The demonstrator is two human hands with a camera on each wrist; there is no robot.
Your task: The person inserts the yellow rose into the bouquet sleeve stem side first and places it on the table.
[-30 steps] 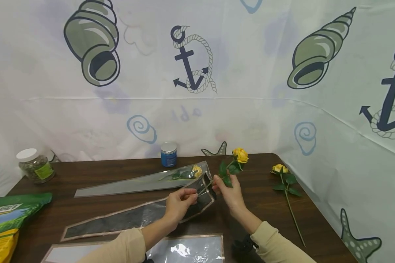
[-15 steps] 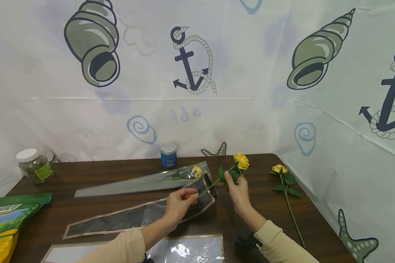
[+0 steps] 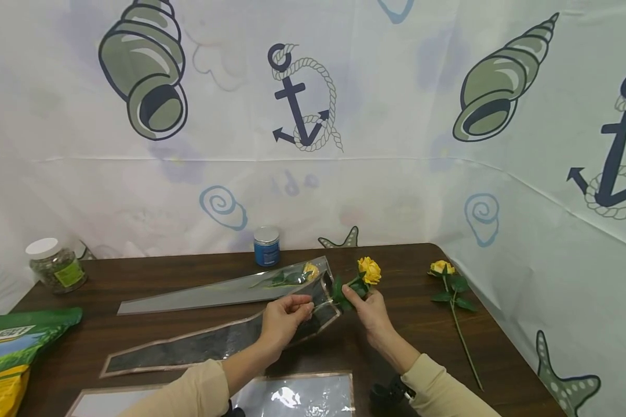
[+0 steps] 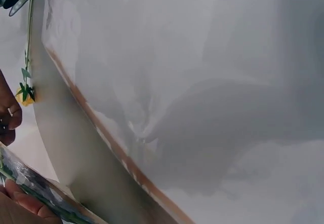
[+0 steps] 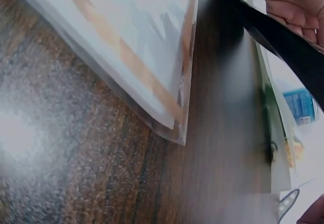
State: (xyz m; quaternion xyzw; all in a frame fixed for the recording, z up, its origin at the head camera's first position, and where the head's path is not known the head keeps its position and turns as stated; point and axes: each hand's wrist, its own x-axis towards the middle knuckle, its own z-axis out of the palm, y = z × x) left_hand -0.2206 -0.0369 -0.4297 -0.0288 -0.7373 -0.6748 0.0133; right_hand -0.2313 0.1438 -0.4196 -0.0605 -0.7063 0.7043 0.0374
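Observation:
A yellow rose (image 3: pixel 369 270) with green leaves leans into the mouth of a long tapered dark flower sleeve (image 3: pixel 188 348). My right hand (image 3: pixel 372 317) pinches its stem just below the bloom, among the leaves. At the sleeve's wide end, my left hand (image 3: pixel 284 323) pinches the clear film with thumb and fingertips. In the left wrist view the stem shows through the film beside the left hand (image 4: pixel 25 209). Seen from the right wrist, the sleeve (image 5: pixel 283 36) is a black band under the left hand (image 5: pixel 296 6); only a sliver of the right hand (image 5: pixel 314 214) shows.
Behind lies a grey sleeve (image 3: pixel 188 298) holding another rose; a loose rose (image 3: pixel 456 307) lies at right. Flat white sleeves (image 3: pixel 302 394) lie in front. A blue tin (image 3: pixel 267 248), a jar (image 3: pixel 57 266) and a green-yellow bag (image 3: pixel 21 347) stand along the back and left.
My right hand first shifted up the stem toward the bloom. Then it brought the rose left and down, its stem sliding deeper into the sleeve. My left hand stayed in place.

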